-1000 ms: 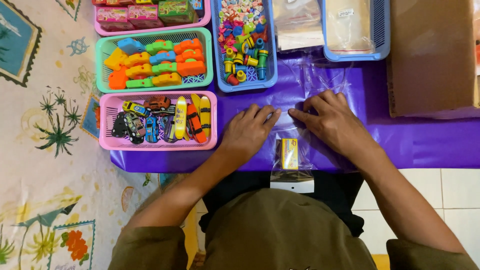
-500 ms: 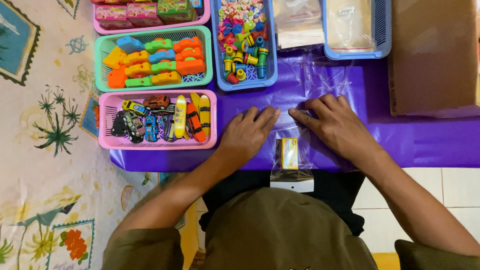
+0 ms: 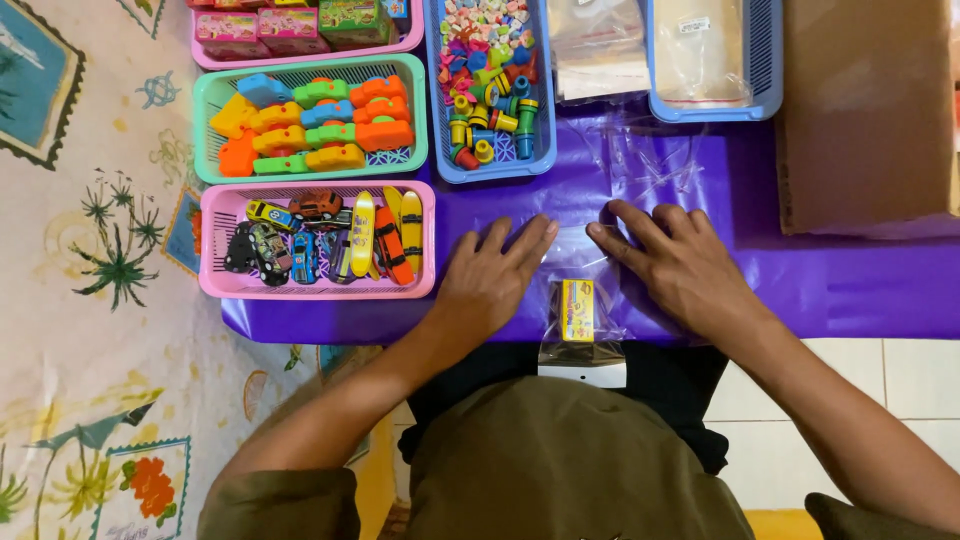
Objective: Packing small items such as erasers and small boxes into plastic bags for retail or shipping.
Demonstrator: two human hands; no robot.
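Observation:
Both my hands lie flat on a purple sheet [image 3: 840, 270]. My left hand [image 3: 490, 280] rests palm down, fingers spread, at the left edge of a clear plastic bag [image 3: 580, 255]. My right hand [image 3: 680, 265] presses on the bag's right side, fingers pointing left. Between my wrists a small yellow packet [image 3: 576, 310] sits inside the bag, and the bag's end with a white strip [image 3: 582, 375] hangs over the sheet's near edge.
A pink basket [image 3: 215, 250] of toy cars and a green basket [image 3: 205, 130] of coloured plastic toys stand at left. A blue basket [image 3: 545, 140] holds small colourful pieces. Another blue basket [image 3: 765, 60] holds clear bags. A brown cardboard box [image 3: 865, 110] stands at right.
My hands have shifted slightly on the clear bag, smoothing it flat; the left hand's fingers have spread a little toward the right hand.

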